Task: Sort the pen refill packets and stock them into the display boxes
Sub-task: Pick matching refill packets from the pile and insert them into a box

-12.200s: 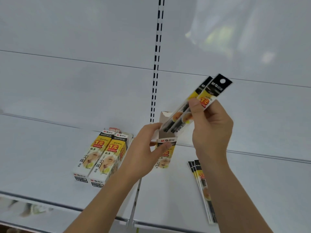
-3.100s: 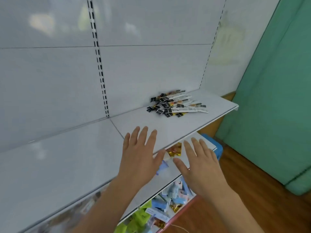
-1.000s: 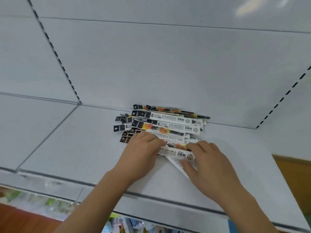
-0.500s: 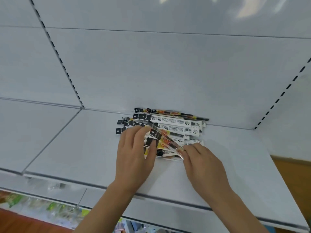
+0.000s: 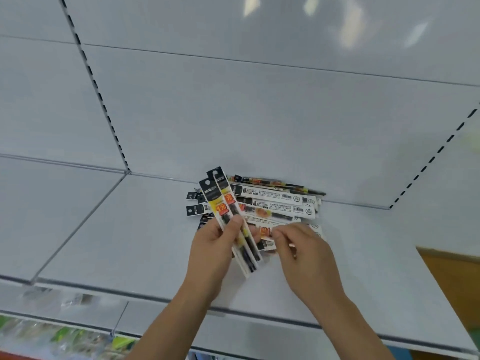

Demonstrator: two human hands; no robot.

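Left hand (image 5: 211, 245) pinches two long black-and-yellow refill packets (image 5: 228, 216) above the loose packet pile (image 5: 280, 206); right hand (image 5: 301, 253) pinches one white-backed packet (image 5: 267, 236) at the pile's near edge.

Packet pile (image 5: 280, 203) lies on shelf (image 5: 130, 242), against back panel (image 5: 259, 113). Left hand (image 5: 215, 245) holds two packets (image 5: 226, 211) upright-tilted in front of pile's left end. Right hand (image 5: 304, 250) is at pile's front edge, pinching a packet (image 5: 267, 236).
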